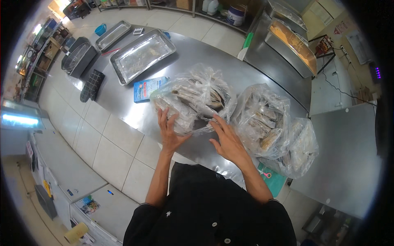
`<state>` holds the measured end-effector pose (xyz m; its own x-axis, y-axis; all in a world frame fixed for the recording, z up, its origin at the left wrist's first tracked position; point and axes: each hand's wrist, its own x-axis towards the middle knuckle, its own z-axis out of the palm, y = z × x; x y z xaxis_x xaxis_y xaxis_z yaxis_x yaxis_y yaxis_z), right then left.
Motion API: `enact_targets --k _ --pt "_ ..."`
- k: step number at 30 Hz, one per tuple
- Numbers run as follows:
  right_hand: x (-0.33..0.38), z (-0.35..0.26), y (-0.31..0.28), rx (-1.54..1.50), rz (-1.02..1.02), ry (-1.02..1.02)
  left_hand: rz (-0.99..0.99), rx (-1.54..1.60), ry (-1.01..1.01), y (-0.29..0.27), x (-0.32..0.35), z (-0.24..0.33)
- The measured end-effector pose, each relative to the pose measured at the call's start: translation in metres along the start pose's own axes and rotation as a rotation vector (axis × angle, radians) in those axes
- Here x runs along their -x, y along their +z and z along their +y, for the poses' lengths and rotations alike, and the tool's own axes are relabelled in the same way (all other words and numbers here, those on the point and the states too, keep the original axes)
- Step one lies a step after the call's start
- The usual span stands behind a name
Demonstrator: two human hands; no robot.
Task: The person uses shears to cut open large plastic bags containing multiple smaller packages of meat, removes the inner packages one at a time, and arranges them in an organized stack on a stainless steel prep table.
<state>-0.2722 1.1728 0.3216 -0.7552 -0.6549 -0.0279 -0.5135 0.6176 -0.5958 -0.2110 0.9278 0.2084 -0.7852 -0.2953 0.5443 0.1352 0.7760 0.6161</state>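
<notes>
A clear plastic bag [197, 96] of grey-brown pieces, apparently fish, lies on the steel table [186, 51] in front of me. Its top gapes, so some pieces show bare. My left hand [170, 133] rests against the bag's near left side, fingers spread and thumb stretched toward the middle. At the near right edge, the fingertips of my right hand [230, 143] touch the plastic, with thumb and fingers apart. Right of it sits a second clear bag [262, 121] of similar pieces. A third clear bag [301, 145] lies partly beneath that one.
A blue box [150, 89] stands beyond the open bag. Farther left are a large metal tray [141, 55], a smaller tray [113, 35] and a dark checkered mitt [92, 85]. Pink-handled scissors [266, 175] lie on a green board [277, 184] near my right forearm.
</notes>
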Motion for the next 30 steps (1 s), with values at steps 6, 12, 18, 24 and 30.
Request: enact_targets --k 6,12,18,24,30 --pt "-0.02 -0.032 0.014 0.01 0.069 0.166 -0.124 0.227 0.05 -0.043 -0.017 -0.041" --pt "-0.027 -0.078 0.009 -0.004 0.141 0.391 0.069 0.525 -0.33 -0.06 -0.026 -0.102" --pt "-0.03 -0.107 0.014 -0.125 0.206 0.525 -0.214 0.853 -0.461 -0.036 -0.058 -0.125" --pt "-0.034 -0.127 0.036 -0.249 0.39 0.356 -0.327 0.858 -0.468 -0.012 -0.044 -0.123" --pt "-0.072 -0.128 0.074 -0.103 0.273 0.164 -0.449 0.972 -0.467 -0.029 -0.036 -0.104"
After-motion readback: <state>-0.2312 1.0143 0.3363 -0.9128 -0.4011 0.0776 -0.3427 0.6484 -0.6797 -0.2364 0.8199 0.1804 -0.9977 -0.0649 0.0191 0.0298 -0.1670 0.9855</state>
